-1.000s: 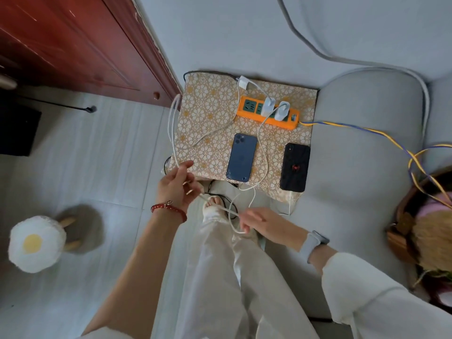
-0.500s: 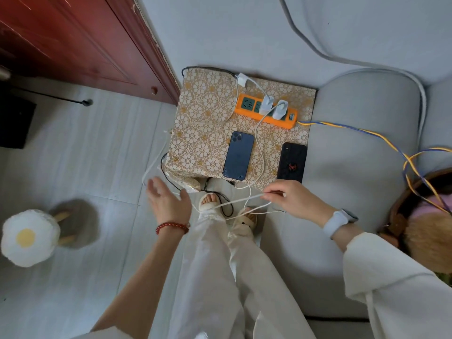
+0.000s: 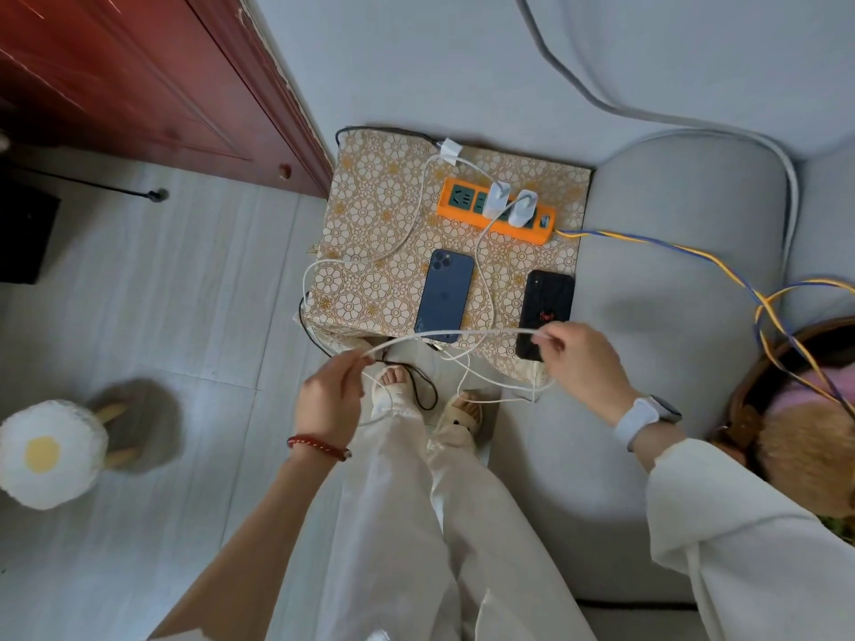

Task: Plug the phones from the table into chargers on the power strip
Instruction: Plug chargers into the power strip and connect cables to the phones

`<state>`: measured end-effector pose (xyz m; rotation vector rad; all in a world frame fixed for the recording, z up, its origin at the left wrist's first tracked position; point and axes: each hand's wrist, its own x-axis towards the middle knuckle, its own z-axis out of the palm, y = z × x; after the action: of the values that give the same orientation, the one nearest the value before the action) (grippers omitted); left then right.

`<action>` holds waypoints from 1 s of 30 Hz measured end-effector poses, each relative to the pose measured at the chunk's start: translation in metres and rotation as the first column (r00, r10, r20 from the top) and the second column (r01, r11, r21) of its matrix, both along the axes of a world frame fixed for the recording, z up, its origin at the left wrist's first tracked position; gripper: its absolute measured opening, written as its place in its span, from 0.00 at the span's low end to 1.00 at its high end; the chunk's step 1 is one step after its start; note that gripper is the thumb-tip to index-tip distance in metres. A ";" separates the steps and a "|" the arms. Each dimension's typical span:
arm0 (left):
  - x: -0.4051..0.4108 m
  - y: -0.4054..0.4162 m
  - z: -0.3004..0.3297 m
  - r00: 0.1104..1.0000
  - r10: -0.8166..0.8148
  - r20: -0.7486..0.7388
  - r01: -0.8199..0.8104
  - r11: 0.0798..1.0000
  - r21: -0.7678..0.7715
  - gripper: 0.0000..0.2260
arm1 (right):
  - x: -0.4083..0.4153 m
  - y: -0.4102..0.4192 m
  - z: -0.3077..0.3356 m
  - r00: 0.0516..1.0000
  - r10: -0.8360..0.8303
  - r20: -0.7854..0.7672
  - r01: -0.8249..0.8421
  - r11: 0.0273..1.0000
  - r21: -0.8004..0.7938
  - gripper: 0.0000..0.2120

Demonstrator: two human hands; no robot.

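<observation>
A blue phone (image 3: pixel 445 296) and a black phone (image 3: pixel 546 312) lie face down on the small table (image 3: pixel 370 215) with a floral cloth. Behind them an orange power strip (image 3: pixel 495 217) carries two white chargers (image 3: pixel 511 206); a third white adapter (image 3: pixel 451 151) lies at the table's back edge. White cables run from the chargers over the table and hang off its front. My left hand (image 3: pixel 331 395) and my right hand (image 3: pixel 585 358) each pinch the same white cable (image 3: pixel 444 336), stretched between them just above the table's front edge. The right hand covers the black phone's near end.
A grey sofa (image 3: pixel 671 279) flanks the table on the right, a red wooden door (image 3: pixel 152 81) on the left. A yellow-blue cord (image 3: pixel 694 256) leads from the strip across the sofa toward a basket (image 3: pixel 786 409). An egg-shaped stool (image 3: pixel 48 451) stands on the floor. My feet are below the table.
My right hand rose from near my knees to the black phone's near end, drawing the white cable. My left hand let go, dropped lower, and now pinches the cable again, stretching it taut.
</observation>
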<state>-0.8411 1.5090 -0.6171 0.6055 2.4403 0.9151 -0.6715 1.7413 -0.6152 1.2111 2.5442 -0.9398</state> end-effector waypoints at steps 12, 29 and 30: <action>0.002 0.009 -0.018 0.878 -0.266 0.398 0.374 0.900 -0.224 0.19 | -0.022 -0.003 0.005 0.879 -0.475 0.043 0.397 0.680 -0.616 0.05; 0.008 0.010 -0.007 0.835 -0.395 0.384 0.512 0.814 -0.275 0.09 | -0.021 0.017 -0.003 0.096 -0.965 0.243 0.525 -0.159 -0.836 0.10; 0.005 0.003 -0.013 0.849 -0.370 0.378 0.497 0.801 -0.333 0.09 | -0.020 0.019 -0.005 0.135 -0.969 0.208 0.563 -0.098 -0.820 0.09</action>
<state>-0.8365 1.5125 -0.6297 0.7650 2.0015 0.2471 -0.6917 1.7601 -0.6201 2.3585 0.6209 -2.5039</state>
